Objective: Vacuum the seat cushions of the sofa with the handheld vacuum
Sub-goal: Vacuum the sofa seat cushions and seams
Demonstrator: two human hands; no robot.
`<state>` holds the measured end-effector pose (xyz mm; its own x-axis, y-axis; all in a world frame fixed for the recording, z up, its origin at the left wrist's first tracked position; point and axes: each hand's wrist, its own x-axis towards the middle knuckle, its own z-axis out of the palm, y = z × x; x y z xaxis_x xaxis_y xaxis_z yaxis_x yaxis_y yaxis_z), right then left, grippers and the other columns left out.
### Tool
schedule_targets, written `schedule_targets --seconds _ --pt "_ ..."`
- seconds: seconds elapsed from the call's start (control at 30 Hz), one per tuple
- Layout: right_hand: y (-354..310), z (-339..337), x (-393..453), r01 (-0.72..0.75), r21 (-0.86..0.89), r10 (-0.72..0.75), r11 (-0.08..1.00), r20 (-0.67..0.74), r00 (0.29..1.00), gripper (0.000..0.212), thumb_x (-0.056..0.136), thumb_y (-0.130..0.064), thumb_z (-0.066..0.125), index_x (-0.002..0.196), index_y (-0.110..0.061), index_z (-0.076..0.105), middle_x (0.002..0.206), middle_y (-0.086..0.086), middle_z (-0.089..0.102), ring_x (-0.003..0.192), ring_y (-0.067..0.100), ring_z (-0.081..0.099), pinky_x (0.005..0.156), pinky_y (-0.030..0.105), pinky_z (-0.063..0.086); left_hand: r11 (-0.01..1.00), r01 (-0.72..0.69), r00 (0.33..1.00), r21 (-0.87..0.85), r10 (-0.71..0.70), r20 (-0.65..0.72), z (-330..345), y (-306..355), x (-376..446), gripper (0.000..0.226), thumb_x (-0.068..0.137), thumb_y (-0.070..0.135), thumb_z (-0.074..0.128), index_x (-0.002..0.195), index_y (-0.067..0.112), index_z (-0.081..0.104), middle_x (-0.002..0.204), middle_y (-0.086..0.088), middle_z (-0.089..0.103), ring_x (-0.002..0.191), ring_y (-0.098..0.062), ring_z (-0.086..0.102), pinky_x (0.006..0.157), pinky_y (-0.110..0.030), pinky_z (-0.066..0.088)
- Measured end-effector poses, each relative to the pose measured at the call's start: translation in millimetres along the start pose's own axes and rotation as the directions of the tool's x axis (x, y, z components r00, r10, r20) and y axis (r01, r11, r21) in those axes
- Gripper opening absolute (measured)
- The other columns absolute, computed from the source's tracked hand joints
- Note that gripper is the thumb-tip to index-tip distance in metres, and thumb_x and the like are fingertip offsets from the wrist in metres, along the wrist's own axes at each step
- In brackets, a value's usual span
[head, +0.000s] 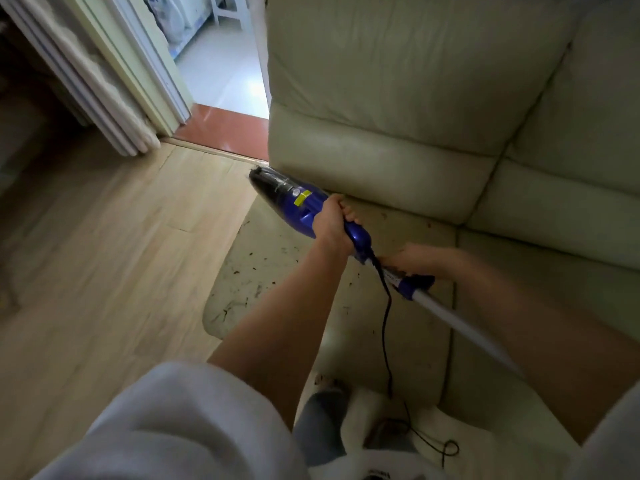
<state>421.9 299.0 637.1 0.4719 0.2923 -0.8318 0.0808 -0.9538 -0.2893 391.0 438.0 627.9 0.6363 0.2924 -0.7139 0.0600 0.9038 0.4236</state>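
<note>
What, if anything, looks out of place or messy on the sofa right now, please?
Dark crumbs and bits of debris are scattered over the seat cushion, mostly near its front-left edge below the vacuum. The vacuum's black cord also trails loosely across the cushion, ending in a loop near the bottom.

light wood floor [104, 258], open doorway with red-brown threshold [225, 128], folded white door panels [86, 81], pale tiled room beyond
</note>
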Motion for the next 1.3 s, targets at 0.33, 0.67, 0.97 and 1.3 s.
schedule_targets --seconds 0.33,0.67,0.97,1.3 --pt "-23.4 4.6 16.7 -0.059 0.008 0.059 0.998 -0.127 0.990 0.047 0.099 -0.045 0.040 0.065 -0.012 0.043 0.065 0.006 0.049 0.053 0.015 0.046 0.046 0.023 0.036 0.989 0.069 0.997 -0.133 -0.065 0.034 -15.9 10.1 28.8 0.038 0.093 0.009 0.044 0.058 0.017 0.033 0.032 0.008 0.031 0.024 -0.005 0.029 0.030 -0.013 0.029" --pt "-34.1 58.3 38.5 -0.019 -0.114 -0.014 0.993 -0.281 0.960 0.033 0.102 -0.030 0.036 0.080 -0.012 0.051 0.066 0.001 0.045 0.053 0.012 0.045 0.047 0.020 0.038 0.936 -0.071 0.834 0.345 0.246 -0.494 -54.9 1.1 29.9 0.028 0.090 0.028 0.057 0.110 0.008 0.054 0.090 -0.009 0.068 0.058 -0.012 0.060 0.047 -0.023 0.045" --pt "-12.4 57.1 29.7 -0.075 -0.635 -0.162 0.769 -0.308 0.938 0.025 0.096 -0.015 0.044 0.118 -0.018 0.056 0.077 0.001 0.049 0.053 0.013 0.040 0.042 0.025 0.030 0.921 0.093 0.820 0.377 0.144 -0.554 -57.4 -17.1 14.7 0.038 0.097 0.039 0.046 0.115 0.006 0.055 0.073 -0.004 0.057 0.061 -0.014 0.056 0.054 -0.025 0.045" --pt "27.6 49.6 12.4 -0.041 -0.723 -0.223 0.689 -0.266 0.938 0.030 0.095 -0.013 0.045 0.122 -0.021 0.054 0.067 0.001 0.039 0.052 0.014 0.040 0.041 0.025 0.026 0.918 0.111 0.837 0.380 0.120 -0.534 -38.1 -50.0 -8.9 0.038 0.097 0.038 0.046 0.116 0.007 0.056 0.068 -0.002 0.056 0.055 -0.012 0.054 0.044 -0.023 0.039"
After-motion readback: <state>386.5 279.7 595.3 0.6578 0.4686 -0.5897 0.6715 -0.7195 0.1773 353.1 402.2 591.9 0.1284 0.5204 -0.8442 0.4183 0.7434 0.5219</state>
